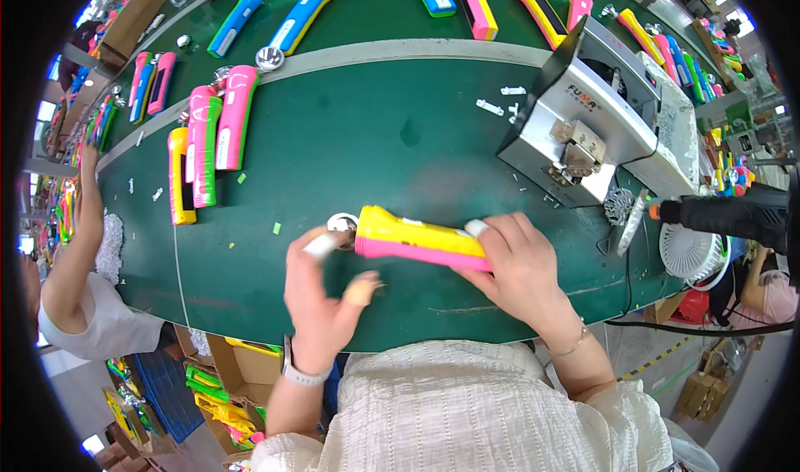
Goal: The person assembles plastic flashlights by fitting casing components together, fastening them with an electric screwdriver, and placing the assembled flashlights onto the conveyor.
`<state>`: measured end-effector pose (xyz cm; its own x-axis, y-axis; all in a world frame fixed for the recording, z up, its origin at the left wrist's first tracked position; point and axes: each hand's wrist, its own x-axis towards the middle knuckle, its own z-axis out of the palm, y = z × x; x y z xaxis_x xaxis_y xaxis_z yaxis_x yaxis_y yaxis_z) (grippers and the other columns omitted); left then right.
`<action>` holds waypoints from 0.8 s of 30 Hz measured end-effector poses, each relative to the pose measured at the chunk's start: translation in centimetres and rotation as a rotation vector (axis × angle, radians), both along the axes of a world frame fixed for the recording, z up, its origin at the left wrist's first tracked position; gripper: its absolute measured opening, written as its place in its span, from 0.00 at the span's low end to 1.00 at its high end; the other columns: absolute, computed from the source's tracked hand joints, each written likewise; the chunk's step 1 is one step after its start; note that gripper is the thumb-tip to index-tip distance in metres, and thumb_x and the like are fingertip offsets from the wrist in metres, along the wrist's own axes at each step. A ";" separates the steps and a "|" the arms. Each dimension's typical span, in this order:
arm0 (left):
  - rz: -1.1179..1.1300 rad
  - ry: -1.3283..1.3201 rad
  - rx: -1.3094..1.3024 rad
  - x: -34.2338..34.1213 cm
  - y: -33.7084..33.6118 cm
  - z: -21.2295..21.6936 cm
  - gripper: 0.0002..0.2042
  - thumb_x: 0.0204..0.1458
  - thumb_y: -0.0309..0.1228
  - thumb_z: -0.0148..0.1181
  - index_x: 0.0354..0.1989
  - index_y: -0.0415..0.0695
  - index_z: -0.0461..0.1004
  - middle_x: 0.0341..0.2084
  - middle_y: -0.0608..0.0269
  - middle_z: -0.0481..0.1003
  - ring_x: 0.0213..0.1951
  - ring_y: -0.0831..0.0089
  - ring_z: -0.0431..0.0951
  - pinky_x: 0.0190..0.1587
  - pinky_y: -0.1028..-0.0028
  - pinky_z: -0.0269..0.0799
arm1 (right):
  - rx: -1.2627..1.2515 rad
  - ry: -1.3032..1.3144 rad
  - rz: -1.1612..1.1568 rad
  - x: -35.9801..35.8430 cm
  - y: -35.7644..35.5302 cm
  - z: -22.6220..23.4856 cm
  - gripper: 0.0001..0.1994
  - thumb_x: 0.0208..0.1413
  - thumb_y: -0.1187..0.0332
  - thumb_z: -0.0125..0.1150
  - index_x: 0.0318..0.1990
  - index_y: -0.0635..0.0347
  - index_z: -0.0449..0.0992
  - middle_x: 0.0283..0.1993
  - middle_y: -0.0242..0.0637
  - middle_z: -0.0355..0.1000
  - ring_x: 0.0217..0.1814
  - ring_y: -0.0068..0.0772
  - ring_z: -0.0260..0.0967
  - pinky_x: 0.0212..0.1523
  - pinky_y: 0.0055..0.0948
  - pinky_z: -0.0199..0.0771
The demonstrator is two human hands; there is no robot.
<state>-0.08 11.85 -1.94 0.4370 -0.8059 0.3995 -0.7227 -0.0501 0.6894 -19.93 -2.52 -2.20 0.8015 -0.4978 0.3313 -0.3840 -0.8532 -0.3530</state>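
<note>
A yellow and pink flashlight point(417, 237) lies sideways over the green belt point(367, 139), just in front of me. My right hand point(517, 276) grips its body at the tail end. My left hand point(321, 293) is at the head end, fingertips touching the silver reflector ring point(342, 222). Several fingertips on both hands wear white or tan finger cots.
A grey metal machine point(583, 130) stands at the right of the belt. Pink, green and yellow flashlights point(208, 143) lie grouped at the left, with more on the far belt point(467, 1). A black power tool point(733, 214) hangs at right. Another person point(83, 289) works at left.
</note>
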 end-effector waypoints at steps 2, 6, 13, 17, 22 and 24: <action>0.118 0.459 -0.009 -0.3 1.8 -0.2 0.15 0.44 0.24 0.61 0.41 0.37 0.70 0.38 0.57 0.71 0.37 0.70 0.72 0.43 0.74 0.68 | 0.000 -0.059 0.016 0.0 1.0 -0.3 0.23 0.36 0.62 0.70 0.41 0.63 0.72 0.38 0.38 0.67 0.35 0.37 0.68 0.31 0.31 0.71; 0.103 0.625 0.025 -1.2 2.1 0.7 0.14 0.45 0.21 0.61 0.41 0.35 0.69 0.37 0.61 0.70 0.39 0.75 0.71 0.44 0.76 0.68 | 0.029 -0.135 0.069 0.3 2.9 -0.7 0.24 0.37 0.62 0.70 0.42 0.64 0.71 0.39 0.39 0.67 0.31 0.35 0.69 0.28 0.30 0.71; 0.083 0.769 0.014 -1.2 1.2 1.3 0.09 0.47 0.19 0.59 0.38 0.37 0.71 0.38 0.64 0.66 0.42 0.76 0.69 0.44 0.79 0.66 | 0.089 -0.214 -0.002 0.5 4.2 -2.2 0.24 0.38 0.62 0.71 0.42 0.65 0.70 0.40 0.39 0.67 0.31 0.33 0.70 0.26 0.26 0.72; 0.044 0.589 0.087 -1.1 0.8 2.0 0.07 0.47 0.20 0.60 0.35 0.37 0.71 0.36 0.64 0.65 0.39 0.76 0.67 0.41 0.79 0.64 | 0.179 -0.235 0.019 0.5 4.9 -2.2 0.23 0.41 0.61 0.70 0.42 0.65 0.70 0.40 0.39 0.66 0.31 0.32 0.70 0.26 0.26 0.72; 0.091 0.545 0.093 -1.8 0.6 3.1 0.08 0.45 0.23 0.61 0.32 0.37 0.70 0.33 0.63 0.64 0.35 0.74 0.65 0.40 0.79 0.61 | 0.259 -0.272 0.014 0.8 5.2 -2.4 0.23 0.42 0.60 0.70 0.42 0.65 0.70 0.41 0.40 0.66 0.32 0.33 0.70 0.27 0.26 0.72; 0.069 0.380 0.065 -2.0 0.5 3.4 0.10 0.43 0.25 0.64 0.31 0.38 0.70 0.31 0.61 0.65 0.34 0.70 0.66 0.39 0.76 0.62 | 0.311 -0.292 0.012 0.8 5.1 -2.4 0.24 0.42 0.61 0.70 0.43 0.65 0.70 0.41 0.40 0.66 0.33 0.34 0.70 0.27 0.26 0.72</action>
<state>-2.08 12.33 1.47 0.5982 -0.7876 0.1476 -0.4101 -0.1426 0.9008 -19.17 2.62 -4.65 0.7026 -0.6011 0.3809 -0.2202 -0.6926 -0.6869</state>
